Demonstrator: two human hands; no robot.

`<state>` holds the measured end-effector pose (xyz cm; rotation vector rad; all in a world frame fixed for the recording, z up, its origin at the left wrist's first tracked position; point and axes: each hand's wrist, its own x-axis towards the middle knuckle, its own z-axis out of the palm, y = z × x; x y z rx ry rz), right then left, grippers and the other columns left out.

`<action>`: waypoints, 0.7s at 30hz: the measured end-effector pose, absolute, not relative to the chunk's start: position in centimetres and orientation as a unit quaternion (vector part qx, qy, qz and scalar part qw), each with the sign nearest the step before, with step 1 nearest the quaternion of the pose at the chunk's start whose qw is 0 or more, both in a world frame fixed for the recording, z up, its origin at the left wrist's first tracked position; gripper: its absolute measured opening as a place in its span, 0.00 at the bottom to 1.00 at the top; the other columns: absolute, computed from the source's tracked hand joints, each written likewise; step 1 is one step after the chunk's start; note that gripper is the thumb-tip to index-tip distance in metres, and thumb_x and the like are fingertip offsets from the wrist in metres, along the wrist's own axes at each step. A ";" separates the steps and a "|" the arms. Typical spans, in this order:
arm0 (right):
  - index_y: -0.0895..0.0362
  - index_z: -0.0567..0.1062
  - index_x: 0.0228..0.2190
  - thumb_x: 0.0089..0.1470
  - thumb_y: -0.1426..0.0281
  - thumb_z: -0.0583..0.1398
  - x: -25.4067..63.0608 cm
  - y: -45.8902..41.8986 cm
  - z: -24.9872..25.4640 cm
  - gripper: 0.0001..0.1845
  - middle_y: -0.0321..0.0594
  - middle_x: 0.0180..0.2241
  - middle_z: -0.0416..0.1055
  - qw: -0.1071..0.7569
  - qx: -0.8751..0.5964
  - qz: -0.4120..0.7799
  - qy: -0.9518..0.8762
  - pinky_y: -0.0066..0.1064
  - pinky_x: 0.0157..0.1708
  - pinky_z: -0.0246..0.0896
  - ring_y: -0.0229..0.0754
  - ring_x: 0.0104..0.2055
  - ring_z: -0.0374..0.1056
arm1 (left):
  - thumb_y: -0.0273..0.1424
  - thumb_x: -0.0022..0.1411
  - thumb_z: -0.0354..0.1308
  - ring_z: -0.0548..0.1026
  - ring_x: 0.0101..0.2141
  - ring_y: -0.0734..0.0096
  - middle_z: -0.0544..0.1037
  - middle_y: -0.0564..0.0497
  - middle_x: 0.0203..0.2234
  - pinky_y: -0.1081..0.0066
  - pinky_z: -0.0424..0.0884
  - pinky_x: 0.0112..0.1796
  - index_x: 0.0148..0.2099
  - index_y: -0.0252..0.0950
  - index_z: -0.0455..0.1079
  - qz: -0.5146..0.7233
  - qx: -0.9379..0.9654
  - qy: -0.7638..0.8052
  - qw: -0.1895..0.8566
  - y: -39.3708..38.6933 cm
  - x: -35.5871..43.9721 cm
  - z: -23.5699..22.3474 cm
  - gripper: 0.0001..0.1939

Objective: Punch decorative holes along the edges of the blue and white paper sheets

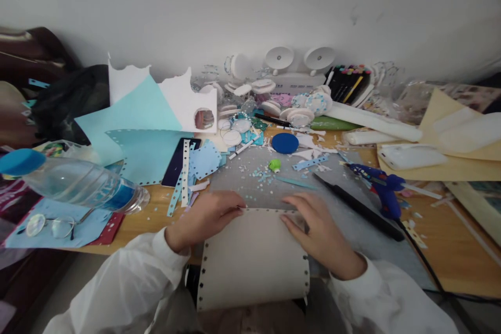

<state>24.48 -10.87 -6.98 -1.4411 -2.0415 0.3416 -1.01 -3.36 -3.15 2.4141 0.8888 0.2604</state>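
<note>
A sheet of white paper [254, 258] with punched holes along its edges lies over the table's near edge and curves down toward my lap. My left hand [213, 216] pinches its far edge near the left corner, thumb and fingers together. Around the far right corner curls my right hand [323, 237], its thumb against the sheet and its fingers beyond the edge. Past the hands, a small green object [274, 165] sits among tiny paper punchings on the grey mat [250, 167]. A blue disc [285, 143] lies farther back.
On the right are a long black tool [360, 206] and a blue glue gun [381, 185] with its cord. A water bottle [78, 180] lies at left above glasses [50, 226]. Turquoise sheets [146, 151], paper strips and white discs [301, 116] crowd the back by the wall.
</note>
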 end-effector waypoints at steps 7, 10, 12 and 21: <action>0.56 0.73 0.34 0.61 0.73 0.53 21.3 -8.9 -7.8 0.08 0.43 0.34 0.71 0.228 -0.467 0.078 -0.851 0.40 0.36 0.61 0.46 0.37 0.66 | 0.26 0.67 0.50 0.71 0.41 0.65 0.75 0.47 0.36 0.68 0.67 0.42 0.42 0.35 0.73 0.118 0.912 0.323 0.225 -3.7 -0.6 -5.3 0.10; 0.57 0.74 0.33 0.63 0.71 0.51 21.4 -8.8 -8.7 0.12 0.43 0.31 0.71 0.230 -0.470 0.072 -0.849 0.40 0.35 0.60 0.46 0.35 0.65 | 0.26 0.67 0.49 0.69 0.39 0.64 0.74 0.47 0.35 0.66 0.66 0.42 0.41 0.36 0.73 0.117 0.911 0.357 0.169 -3.8 -1.2 -5.7 0.11; 0.57 0.74 0.35 0.64 0.71 0.51 21.6 -8.9 -9.1 0.13 0.43 0.32 0.71 0.231 -0.471 0.076 -0.848 0.40 0.36 0.61 0.46 0.36 0.65 | 0.26 0.67 0.50 0.69 0.40 0.63 0.74 0.47 0.37 0.65 0.65 0.43 0.42 0.37 0.73 0.123 0.909 0.369 0.152 -4.0 -1.5 -5.8 0.10; 0.62 0.74 0.40 0.62 0.75 0.52 21.8 -9.0 -10.4 0.11 0.45 0.34 0.71 0.249 -0.428 0.054 -0.867 0.40 0.40 0.61 0.45 0.37 0.63 | 0.23 0.67 0.50 0.70 0.37 0.65 0.75 0.47 0.34 0.66 0.68 0.41 0.42 0.33 0.72 0.147 0.919 0.324 0.172 -4.2 -1.8 -6.9 0.10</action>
